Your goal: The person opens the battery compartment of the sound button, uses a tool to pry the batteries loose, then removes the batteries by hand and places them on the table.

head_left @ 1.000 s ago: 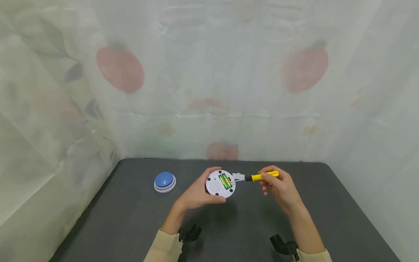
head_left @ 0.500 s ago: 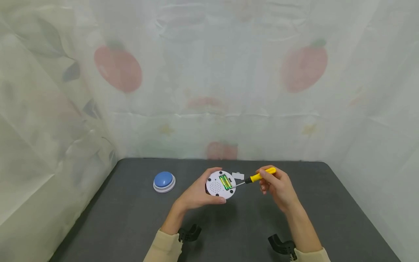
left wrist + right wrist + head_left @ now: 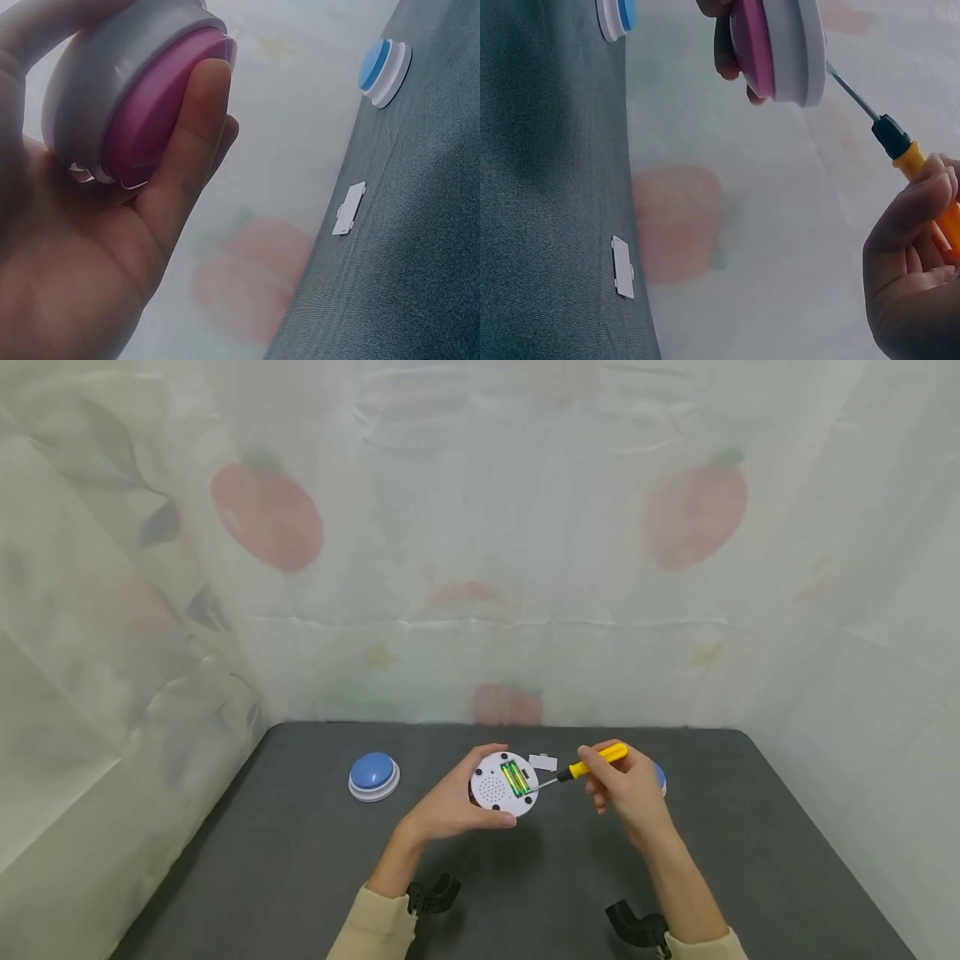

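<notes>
My left hand (image 3: 450, 800) grips a round push-button buzzer (image 3: 491, 789) above the table, its white underside turned toward the head camera. Its pink top (image 3: 154, 112) shows in the left wrist view, with fingers lying across it. Two green-and-yellow batteries (image 3: 515, 778) lie side by side in the uncovered compartment. A yellow-handled screwdriver (image 3: 600, 761) is pinched in my right hand (image 3: 636, 793), its shaft slanting down-left. The tip reaches the compartment's lower right corner; exact contact is too small to tell. In the right wrist view, the buzzer's rim hides the tip.
A small white battery cover (image 3: 543, 762) lies on the dark table (image 3: 540, 893) behind the buzzer. A blue-topped buzzer (image 3: 372, 774) stands at the left. Another blue buzzer (image 3: 661, 779) is mostly hidden behind my right hand. Printed curtains (image 3: 480, 527) enclose the table's back and sides.
The screwdriver tip has moved from the batteries' right side to the compartment's lower right corner, and its handle has tilted up. My right hand has shifted left, uncovering part of a blue buzzer.
</notes>
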Available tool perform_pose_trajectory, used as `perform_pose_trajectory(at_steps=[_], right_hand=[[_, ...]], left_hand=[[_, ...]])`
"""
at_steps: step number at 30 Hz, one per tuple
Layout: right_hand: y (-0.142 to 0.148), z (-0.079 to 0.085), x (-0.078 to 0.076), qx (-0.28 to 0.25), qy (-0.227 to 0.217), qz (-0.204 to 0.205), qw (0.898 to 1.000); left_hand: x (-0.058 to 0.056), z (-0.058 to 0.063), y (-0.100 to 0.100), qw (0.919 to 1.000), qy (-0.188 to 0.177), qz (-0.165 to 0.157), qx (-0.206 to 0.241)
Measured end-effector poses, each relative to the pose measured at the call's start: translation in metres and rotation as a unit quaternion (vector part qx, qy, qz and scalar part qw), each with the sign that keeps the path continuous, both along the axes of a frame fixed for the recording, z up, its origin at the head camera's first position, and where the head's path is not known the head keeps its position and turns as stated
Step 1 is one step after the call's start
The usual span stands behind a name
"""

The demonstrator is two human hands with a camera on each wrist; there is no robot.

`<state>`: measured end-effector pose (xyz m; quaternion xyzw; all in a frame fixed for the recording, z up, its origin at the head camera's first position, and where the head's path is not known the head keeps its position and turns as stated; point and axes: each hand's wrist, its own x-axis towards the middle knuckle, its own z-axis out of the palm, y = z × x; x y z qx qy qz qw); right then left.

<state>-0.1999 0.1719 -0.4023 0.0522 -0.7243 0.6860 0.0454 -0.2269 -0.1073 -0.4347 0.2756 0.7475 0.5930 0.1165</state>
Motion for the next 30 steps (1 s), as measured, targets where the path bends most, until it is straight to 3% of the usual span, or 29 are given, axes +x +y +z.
perform_pose_trajectory(at_steps=[12, 22, 30], right_hand=[[0.005, 0.001, 0.001, -0.006, 0.019, 0.040, 0.999], [0.011, -0.002, -0.001, -0.001, 0.091, 0.097, 0.991], [0.014, -0.003, 0.000, 0.013, 0.139, 0.111, 0.984]], left_hand=[[-0.001, 0.001, -0.002, 0.9996, -0.008, -0.004, 0.026], [-0.004, -0.001, -0.004, 0.9996, -0.016, 0.007, 0.024], [-0.004, 0.000, -0.007, 0.9993, -0.020, 0.011, 0.030]])
